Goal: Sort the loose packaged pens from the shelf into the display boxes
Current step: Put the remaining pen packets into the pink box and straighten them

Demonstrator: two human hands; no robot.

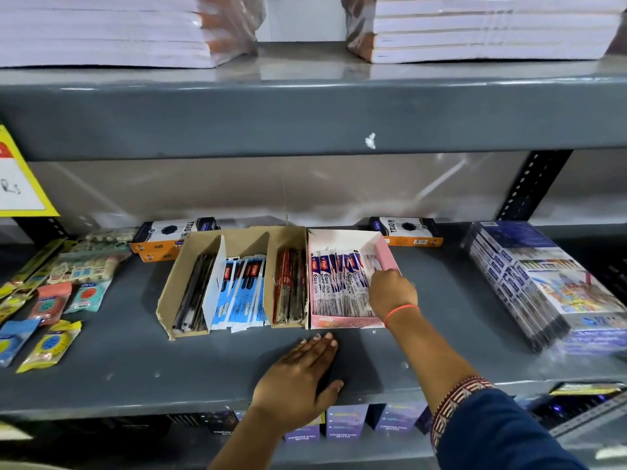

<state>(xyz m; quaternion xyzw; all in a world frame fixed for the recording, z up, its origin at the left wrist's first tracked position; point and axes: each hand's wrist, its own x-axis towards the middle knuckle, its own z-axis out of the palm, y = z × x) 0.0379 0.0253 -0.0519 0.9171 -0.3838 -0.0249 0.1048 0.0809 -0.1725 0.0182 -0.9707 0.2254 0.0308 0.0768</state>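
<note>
Reaching right hand (pixel 390 293) into pink display box (pixel 386 257), fingertips buried among packaged pens (pixel 334 283); grip unclear.
Left hand (pixel 300 378) flat, fingers spread, on shelf (pixel 135 364) before box.

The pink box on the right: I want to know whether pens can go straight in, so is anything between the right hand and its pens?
Nothing visible is. The right hand is already inside the open-topped pink box, with its fingertips on the purple-and-white packaged pens. The left hand lies flat on the shelf in front, clear of the box.
</note>
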